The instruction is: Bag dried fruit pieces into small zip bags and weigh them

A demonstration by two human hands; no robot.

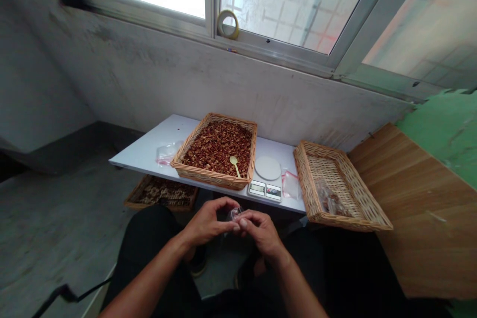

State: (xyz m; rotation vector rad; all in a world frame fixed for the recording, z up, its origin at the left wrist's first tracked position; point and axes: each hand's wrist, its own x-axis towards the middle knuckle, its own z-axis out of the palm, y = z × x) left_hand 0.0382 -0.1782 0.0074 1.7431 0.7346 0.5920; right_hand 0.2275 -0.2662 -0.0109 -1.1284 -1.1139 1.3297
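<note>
Low and far left of the hands, 1 wicker tray [161, 193] of dark dried pieces, partly under the white table [136, 156]. Ahead and left of the hands, on that table, 1 clear bag with a red edge [167, 153], lying flat. Straight ahead, 1 wicker basket [214, 118] heaped with reddish-brown pieces [216, 146] (nuts or dried fruit, too small to tell which), with 1 yellow spoon [234, 165] resting on the heap.

Nearest of all, the left hand [206, 221] and the right hand [263, 233], both narrow, thumbs and fingertips meeting on 1 small clear plastic bag [235, 213], held between them above the knees. Contents of that bag mostly hidden by the fingers.

Ahead and just right of the hands, 1 digital kitchen scale [265, 190] with a round white plate [267, 168]. Just right of the scale, 1 clear bag with a red seal [289, 185]. Farther right of the hands, 1 second wicker basket [337, 159] with packed bags [330, 198] inside, their number impossible to tell.

Step in hand, as a judgement: pinching and working the small bag's edge with the fingertips. Next move, as a judgement: a firm, even press along that edge.

Count: 2 hands, 2 wicker baskets, 1 wicker tray, 3 separate clear bags, 1 spoon, 1 scale.
</note>
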